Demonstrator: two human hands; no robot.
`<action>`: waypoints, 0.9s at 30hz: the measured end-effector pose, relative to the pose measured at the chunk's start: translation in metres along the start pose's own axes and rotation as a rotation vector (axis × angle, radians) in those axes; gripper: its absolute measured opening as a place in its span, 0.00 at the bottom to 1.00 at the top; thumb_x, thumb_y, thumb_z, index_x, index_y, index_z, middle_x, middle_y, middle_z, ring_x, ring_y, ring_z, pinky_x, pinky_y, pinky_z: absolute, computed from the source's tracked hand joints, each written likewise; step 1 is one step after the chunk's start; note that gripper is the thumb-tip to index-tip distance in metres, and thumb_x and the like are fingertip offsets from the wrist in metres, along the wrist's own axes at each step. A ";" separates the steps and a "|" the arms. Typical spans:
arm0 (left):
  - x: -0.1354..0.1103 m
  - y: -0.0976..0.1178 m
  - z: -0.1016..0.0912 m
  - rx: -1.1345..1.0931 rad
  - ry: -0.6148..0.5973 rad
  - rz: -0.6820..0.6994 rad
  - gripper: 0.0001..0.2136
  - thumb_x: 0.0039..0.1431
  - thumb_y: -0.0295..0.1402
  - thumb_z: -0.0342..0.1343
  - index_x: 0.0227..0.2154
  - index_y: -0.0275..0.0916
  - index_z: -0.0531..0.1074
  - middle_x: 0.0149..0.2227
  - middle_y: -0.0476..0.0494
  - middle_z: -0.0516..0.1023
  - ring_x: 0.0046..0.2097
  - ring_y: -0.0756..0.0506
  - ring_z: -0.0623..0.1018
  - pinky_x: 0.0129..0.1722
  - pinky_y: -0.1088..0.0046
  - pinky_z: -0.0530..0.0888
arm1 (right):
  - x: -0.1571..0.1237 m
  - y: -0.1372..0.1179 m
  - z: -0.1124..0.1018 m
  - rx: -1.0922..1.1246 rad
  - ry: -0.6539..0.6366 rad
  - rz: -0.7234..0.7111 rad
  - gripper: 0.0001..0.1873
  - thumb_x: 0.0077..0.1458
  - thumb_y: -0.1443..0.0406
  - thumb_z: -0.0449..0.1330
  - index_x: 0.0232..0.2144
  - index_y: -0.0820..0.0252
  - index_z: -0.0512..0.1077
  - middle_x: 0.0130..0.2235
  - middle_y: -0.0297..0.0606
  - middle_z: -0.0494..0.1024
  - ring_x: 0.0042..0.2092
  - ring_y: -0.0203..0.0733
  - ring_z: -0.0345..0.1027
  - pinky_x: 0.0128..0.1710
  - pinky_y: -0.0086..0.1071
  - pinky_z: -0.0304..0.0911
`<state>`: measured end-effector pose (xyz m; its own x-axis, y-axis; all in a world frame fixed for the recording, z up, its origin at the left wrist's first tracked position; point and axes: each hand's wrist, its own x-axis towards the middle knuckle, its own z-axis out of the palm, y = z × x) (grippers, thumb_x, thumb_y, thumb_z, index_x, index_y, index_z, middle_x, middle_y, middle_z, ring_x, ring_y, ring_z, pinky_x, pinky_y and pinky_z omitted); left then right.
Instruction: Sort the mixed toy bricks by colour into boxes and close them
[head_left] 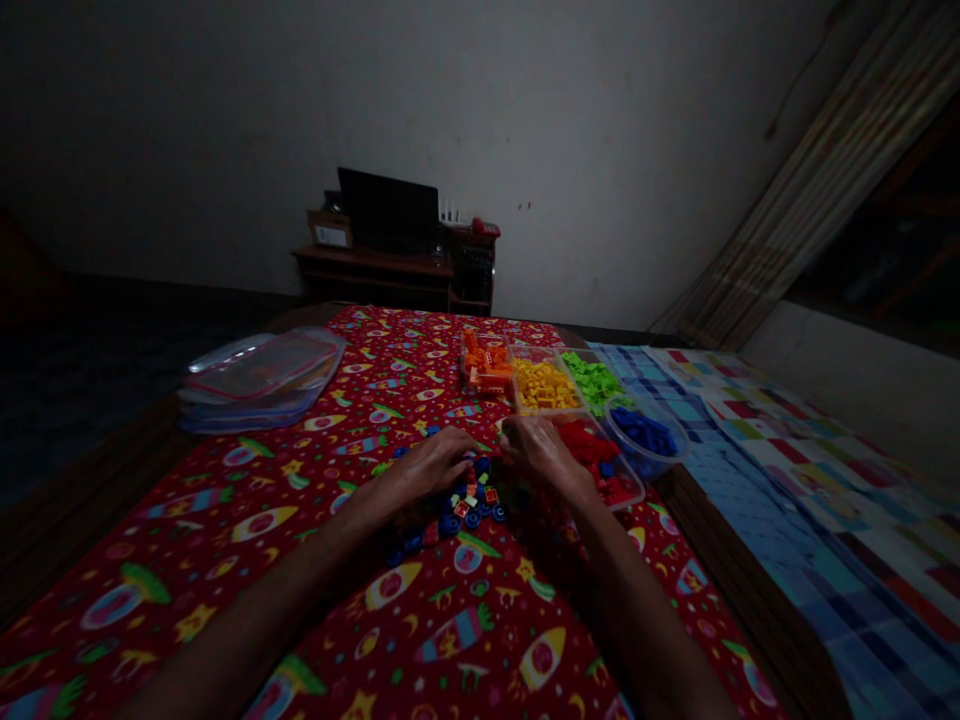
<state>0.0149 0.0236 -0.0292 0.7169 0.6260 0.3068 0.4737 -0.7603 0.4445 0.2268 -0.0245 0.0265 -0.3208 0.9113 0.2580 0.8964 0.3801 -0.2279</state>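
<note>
A small cluster of toy building blocks [471, 498], with blue, red, yellow-green and orange pieces and round blue wheel-like parts, lies on the red patterned cloth. Over its far left side is my left hand [442, 458], fingers bent and drawn together; what they grip is hidden. My right hand [538, 447] is across from it, beside the tray of red blocks [583, 445]. Its fingers curl inward and down, so anything between them is out of sight. A narrow gap separates the two hands.
Behind my right hand stand containers of orange blocks [487, 365], yellow blocks [546, 385] and green blocks [591, 378]. A round tub of blue blocks [645, 432] is at the right. Stacked clear lids [262, 380] lie on the left. A bed [765, 480] adjoins the table.
</note>
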 end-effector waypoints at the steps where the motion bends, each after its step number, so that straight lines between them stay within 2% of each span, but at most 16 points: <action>1: 0.000 0.004 0.000 -0.008 0.018 0.001 0.13 0.61 0.33 0.48 0.44 0.39 0.74 0.45 0.40 0.76 0.48 0.45 0.73 0.51 0.67 0.69 | -0.003 0.005 -0.008 0.002 0.042 0.010 0.08 0.58 0.66 0.52 0.33 0.64 0.71 0.31 0.39 0.73 0.32 0.36 0.61 0.32 0.28 0.52; 6: 0.003 0.028 0.008 -0.038 0.030 0.095 0.14 0.61 0.32 0.49 0.49 0.41 0.71 0.49 0.40 0.75 0.53 0.44 0.70 0.55 0.63 0.66 | -0.018 0.036 -0.053 -0.056 0.165 0.167 0.10 0.57 0.63 0.54 0.34 0.62 0.73 0.31 0.39 0.74 0.33 0.39 0.64 0.34 0.29 0.55; 10: 0.006 0.029 0.025 -0.018 -0.011 0.100 0.13 0.62 0.31 0.48 0.47 0.40 0.73 0.46 0.39 0.76 0.48 0.44 0.73 0.51 0.65 0.69 | -0.022 0.055 -0.075 -0.024 0.208 0.316 0.14 0.54 0.63 0.55 0.37 0.65 0.76 0.31 0.41 0.76 0.34 0.40 0.67 0.35 0.30 0.58; 13: 0.006 0.025 0.031 0.020 -0.001 0.082 0.12 0.62 0.31 0.48 0.43 0.39 0.74 0.42 0.38 0.77 0.44 0.44 0.75 0.46 0.67 0.70 | -0.019 0.064 -0.077 0.104 0.231 0.362 0.16 0.52 0.63 0.54 0.37 0.65 0.77 0.29 0.39 0.77 0.32 0.39 0.69 0.33 0.29 0.60; 17: 0.007 0.029 0.022 0.011 0.035 0.054 0.11 0.60 0.32 0.50 0.41 0.39 0.74 0.41 0.40 0.78 0.45 0.43 0.75 0.47 0.66 0.70 | -0.012 0.067 -0.071 0.543 0.199 0.404 0.15 0.51 0.63 0.53 0.36 0.66 0.75 0.27 0.39 0.78 0.28 0.38 0.71 0.27 0.27 0.63; 21: 0.009 0.036 0.005 -0.113 0.137 -0.139 0.13 0.57 0.33 0.50 0.45 0.40 0.71 0.45 0.43 0.77 0.46 0.44 0.76 0.48 0.67 0.71 | -0.008 0.057 -0.064 0.932 0.189 0.457 0.12 0.49 0.63 0.57 0.35 0.64 0.72 0.28 0.39 0.79 0.29 0.38 0.74 0.25 0.26 0.66; 24: 0.011 0.032 -0.002 -0.132 0.190 -0.187 0.18 0.55 0.34 0.51 0.49 0.39 0.68 0.48 0.42 0.76 0.47 0.43 0.76 0.48 0.66 0.72 | -0.008 0.053 -0.062 1.063 0.228 0.489 0.11 0.47 0.64 0.59 0.35 0.63 0.70 0.28 0.37 0.79 0.28 0.37 0.74 0.27 0.27 0.68; 27: 0.012 0.024 -0.003 -0.113 0.200 -0.144 0.17 0.54 0.34 0.52 0.46 0.39 0.70 0.49 0.41 0.75 0.49 0.42 0.75 0.50 0.65 0.71 | -0.007 0.065 -0.064 1.034 0.277 0.483 0.10 0.48 0.66 0.59 0.35 0.63 0.70 0.27 0.37 0.78 0.28 0.38 0.74 0.29 0.29 0.70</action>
<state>0.0336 0.0132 -0.0120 0.5256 0.7566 0.3889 0.4954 -0.6439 0.5832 0.3070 -0.0159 0.0704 0.1769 0.9789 0.1025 0.1910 0.0680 -0.9792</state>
